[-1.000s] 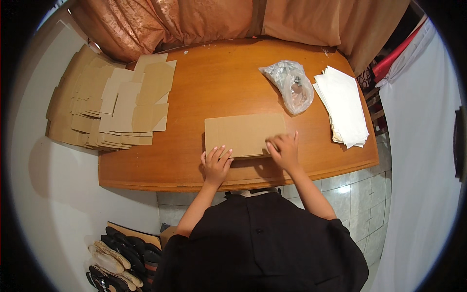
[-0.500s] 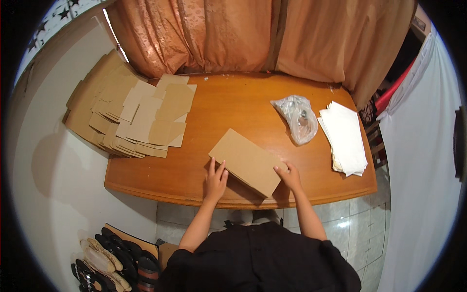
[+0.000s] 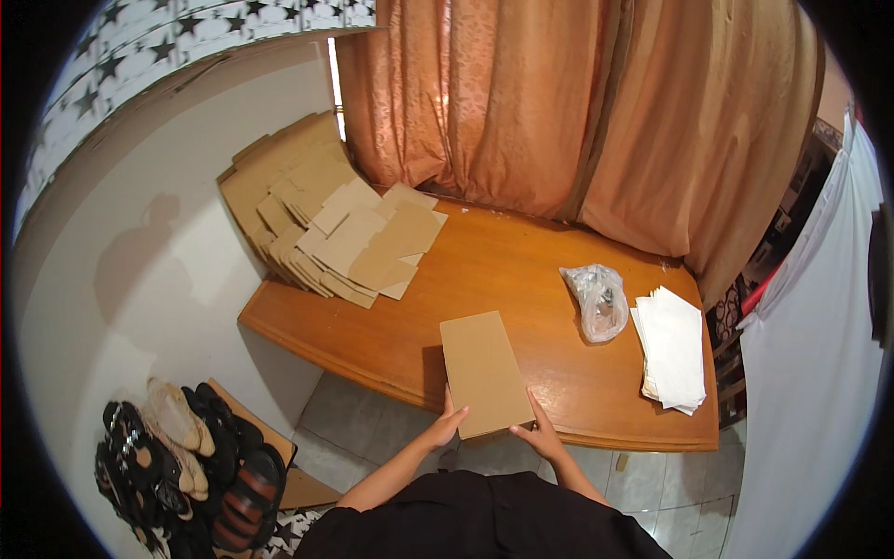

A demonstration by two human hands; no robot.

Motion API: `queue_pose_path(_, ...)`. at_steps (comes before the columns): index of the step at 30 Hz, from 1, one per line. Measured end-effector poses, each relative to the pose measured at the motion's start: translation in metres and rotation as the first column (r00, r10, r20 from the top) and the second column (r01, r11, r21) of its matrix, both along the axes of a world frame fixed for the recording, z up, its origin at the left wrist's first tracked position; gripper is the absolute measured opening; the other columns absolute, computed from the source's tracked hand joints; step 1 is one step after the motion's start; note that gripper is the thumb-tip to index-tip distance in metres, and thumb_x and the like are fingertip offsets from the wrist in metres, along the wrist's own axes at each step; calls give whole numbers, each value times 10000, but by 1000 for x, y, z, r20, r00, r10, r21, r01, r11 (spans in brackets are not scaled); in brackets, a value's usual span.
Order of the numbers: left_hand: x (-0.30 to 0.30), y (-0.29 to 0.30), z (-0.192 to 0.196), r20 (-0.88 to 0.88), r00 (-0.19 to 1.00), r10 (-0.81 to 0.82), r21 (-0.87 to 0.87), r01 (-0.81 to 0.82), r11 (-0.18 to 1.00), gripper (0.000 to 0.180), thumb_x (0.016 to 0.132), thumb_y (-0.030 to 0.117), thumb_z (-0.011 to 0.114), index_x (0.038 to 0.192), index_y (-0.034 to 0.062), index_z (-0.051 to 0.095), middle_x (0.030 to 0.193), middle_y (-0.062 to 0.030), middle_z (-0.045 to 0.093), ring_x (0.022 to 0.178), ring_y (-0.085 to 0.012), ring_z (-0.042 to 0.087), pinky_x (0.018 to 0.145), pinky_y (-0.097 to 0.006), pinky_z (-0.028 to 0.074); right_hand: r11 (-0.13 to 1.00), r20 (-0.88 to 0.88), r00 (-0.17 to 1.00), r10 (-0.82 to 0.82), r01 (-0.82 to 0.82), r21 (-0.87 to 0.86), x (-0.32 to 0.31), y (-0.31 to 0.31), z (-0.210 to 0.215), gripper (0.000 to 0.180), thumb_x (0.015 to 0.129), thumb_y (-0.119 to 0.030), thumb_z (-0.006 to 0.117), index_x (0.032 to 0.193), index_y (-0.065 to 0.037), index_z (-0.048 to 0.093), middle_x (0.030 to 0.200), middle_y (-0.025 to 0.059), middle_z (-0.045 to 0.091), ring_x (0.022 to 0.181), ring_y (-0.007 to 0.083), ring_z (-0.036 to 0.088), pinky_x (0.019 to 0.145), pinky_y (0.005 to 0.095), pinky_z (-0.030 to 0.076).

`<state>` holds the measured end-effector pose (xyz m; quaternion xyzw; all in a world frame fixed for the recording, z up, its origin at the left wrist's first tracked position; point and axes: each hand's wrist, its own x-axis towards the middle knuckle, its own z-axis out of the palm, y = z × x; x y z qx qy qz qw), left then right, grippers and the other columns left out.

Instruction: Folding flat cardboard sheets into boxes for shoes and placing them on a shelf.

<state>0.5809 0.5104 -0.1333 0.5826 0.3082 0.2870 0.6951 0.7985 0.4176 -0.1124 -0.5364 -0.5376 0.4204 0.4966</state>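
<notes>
A closed, flat brown cardboard box (image 3: 484, 373) is held between my two hands at the front edge of the wooden table (image 3: 326, 321). Its near end reaches past that edge, toward my body. My left hand (image 3: 449, 421) grips the near left side, thumb on top and fingers along the side. On the near right corner is my right hand (image 3: 540, 430), its thumb against the side and its fingers partly hidden under the box.
Flattened cardboard pieces (image 3: 349, 238) are piled at the table's left end against the wall. Toward the right lie a clear plastic bag (image 3: 599, 303) with small contents and a stack of white sheets (image 3: 672, 349). Several shoes (image 3: 186, 456) stand at lower left. Curtains (image 3: 503, 102) hang behind.
Both hands have drawn the box nearer to me, over the table's front edge, and turned it so its long side points away. My view has swung toward the left.
</notes>
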Motion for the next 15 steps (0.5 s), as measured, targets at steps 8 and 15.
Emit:
queue_pose_path(8,-50,-120,59,188,962,197,92,-217,972,778,967,211,388,1400,57,-240,1514,-121,-86,1395,-220,-33,1111,-333,51,974,129,975,180,-195,113,-43,-71,60,985,731,-239,749,1445,-4,113,1488,192,181,1381,279,175,1105,381,162)
queue_pose_path(15,-125,-266,92,199,793,576,-58,-578,814,761,945,137,386,1415,62,-208,1516,-123,-37,1395,-213,-6,1108,-337,54,845,126,848,515,-527,88,-123,-119,82,1002,717,-181,761,1454,-22,101,1485,154,220,1375,240,196,1102,364,156)
